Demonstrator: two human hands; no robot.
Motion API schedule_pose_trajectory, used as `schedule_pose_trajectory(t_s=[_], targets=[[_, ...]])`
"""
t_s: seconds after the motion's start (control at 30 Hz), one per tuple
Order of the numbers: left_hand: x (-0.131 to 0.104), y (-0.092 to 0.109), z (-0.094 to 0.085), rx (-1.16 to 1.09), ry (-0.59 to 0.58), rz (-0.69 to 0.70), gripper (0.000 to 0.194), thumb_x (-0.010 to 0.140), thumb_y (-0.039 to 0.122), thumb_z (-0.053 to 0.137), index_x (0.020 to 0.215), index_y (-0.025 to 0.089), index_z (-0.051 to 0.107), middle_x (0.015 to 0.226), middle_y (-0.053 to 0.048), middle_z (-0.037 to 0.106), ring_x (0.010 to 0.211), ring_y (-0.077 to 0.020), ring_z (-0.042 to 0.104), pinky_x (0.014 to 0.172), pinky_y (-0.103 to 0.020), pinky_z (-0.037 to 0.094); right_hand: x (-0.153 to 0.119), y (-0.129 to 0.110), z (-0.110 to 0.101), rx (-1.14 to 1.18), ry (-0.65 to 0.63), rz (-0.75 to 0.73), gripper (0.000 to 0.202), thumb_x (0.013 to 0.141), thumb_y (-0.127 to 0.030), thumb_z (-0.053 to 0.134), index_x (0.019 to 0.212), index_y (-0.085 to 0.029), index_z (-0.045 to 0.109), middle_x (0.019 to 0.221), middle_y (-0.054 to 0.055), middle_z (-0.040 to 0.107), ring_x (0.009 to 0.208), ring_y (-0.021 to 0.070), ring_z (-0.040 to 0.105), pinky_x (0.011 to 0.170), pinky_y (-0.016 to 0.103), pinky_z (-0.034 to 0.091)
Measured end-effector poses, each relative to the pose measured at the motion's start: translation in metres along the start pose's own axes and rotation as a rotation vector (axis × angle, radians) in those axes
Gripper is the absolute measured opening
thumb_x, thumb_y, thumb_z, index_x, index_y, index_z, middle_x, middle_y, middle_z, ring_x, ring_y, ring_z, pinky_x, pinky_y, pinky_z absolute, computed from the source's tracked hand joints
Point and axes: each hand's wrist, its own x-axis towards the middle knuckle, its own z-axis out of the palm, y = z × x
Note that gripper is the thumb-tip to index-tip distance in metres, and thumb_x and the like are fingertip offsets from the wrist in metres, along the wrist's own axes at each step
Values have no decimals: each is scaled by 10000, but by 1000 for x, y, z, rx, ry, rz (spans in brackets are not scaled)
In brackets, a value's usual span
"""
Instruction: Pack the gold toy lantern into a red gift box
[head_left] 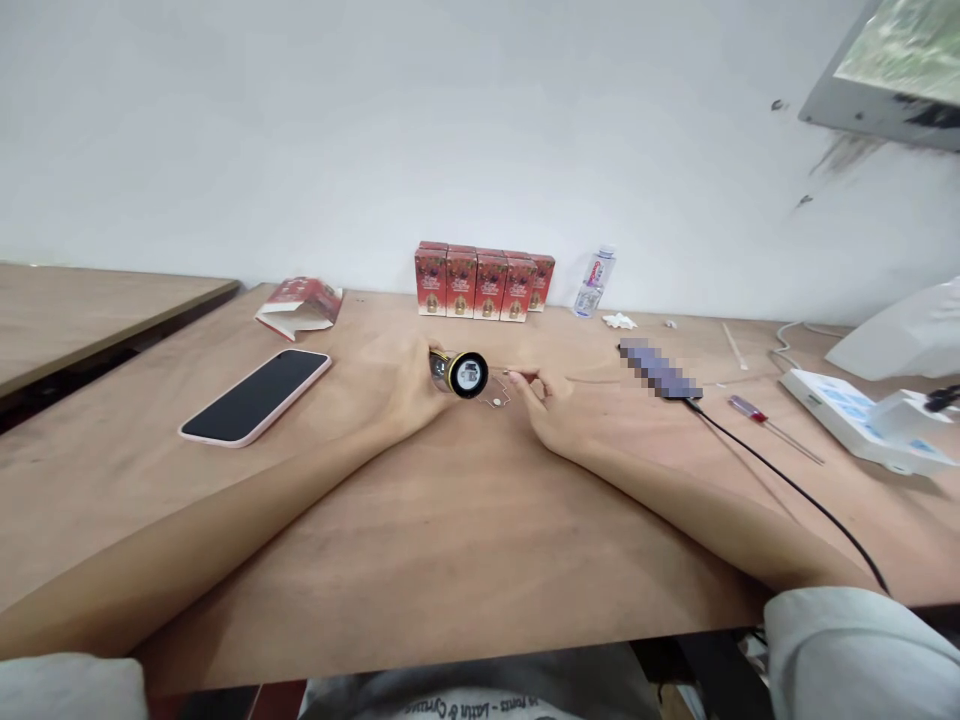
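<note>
My left hand (pixel 420 393) is closed round a small lantern-like ornament (pixel 442 370), with a clear body and a yellow ring. Its black round base (pixel 469 375) faces me and has a pale disc in the middle. To the right, my right hand (pixel 549 408) pinches the end of a thin wire between thumb and index finger. The thin wire (pixel 504 400) loops in the gap between the hands, close to the tabletop, near a tiny pale round piece (pixel 496 403). Whether the wire joins the ornament I cannot tell.
Several red boxes (pixel 475 285) stand by the wall, with a plastic bottle (pixel 595 283) to their right. An opened red carton (pixel 304 303) and a phone (pixel 257 397) lie left. Right are a cabled phone (pixel 660 370), a screwdriver (pixel 772 428) and a power strip (pixel 847 415).
</note>
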Motion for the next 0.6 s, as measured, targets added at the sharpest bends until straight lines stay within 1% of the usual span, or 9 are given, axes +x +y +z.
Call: schedule_pose_trajectory(t_s=[0.07, 0.17, 0.3, 0.4, 0.53, 0.6], targets=[[0, -1, 2, -17, -32, 28, 537, 633, 405, 797, 1018, 214, 476, 880, -41, 631, 750, -252, 629, 616, -398, 493, -2, -7, -3, 1, -2, -78, 243, 964, -381, 523, 909, -215, 692, 812, 38, 724, 740, 161, 657, 710, 314, 538], [0, -1, 2, -32, -81, 76, 552, 628, 416, 819, 1013, 226, 472, 904, -32, 635, 762, -235, 633, 624, -381, 502, -2, -11, -4, -6, -37, -168, 200, 963, -332, 538, 887, -218, 684, 813, 39, 727, 762, 164, 666, 718, 321, 535], [0, 2, 0, -14, -112, 150, 583, 628, 439, 828, 1022, 230, 452, 925, -29, 609, 793, -230, 625, 634, -373, 510, -2, -9, 0, -14, -83, -256, 172, 965, -299, 537, 902, -225, 679, 810, 42, 723, 764, 174, 651, 733, 349, 519], [0, 2, -1, 8, -135, 155, 573, 664, 444, 802, 1038, 212, 435, 952, -36, 597, 838, -232, 619, 669, -369, 516, -5, -7, 3, -31, -96, -318, 160, 966, -265, 534, 916, -221, 680, 826, 51, 714, 792, 178, 637, 743, 351, 498], [-1, 3, -1, 19, -187, 150, 574, 676, 417, 797, 1061, 199, 431, 983, -36, 607, 865, -230, 625, 719, -362, 524, -7, -6, 5, -157, -48, -359, 191, 972, -252, 518, 904, -234, 696, 825, 51, 694, 786, 176, 616, 713, 335, 486], [-1, 4, -2, 30, -218, 151, 569, 673, 383, 797, 1074, 202, 435, 1009, -40, 614, 883, -243, 634, 733, -374, 534, -7, -6, 5, -250, -45, -413, 222, 977, -219, 496, 900, -248, 702, 831, 49, 694, 775, 170, 602, 698, 324, 472]])
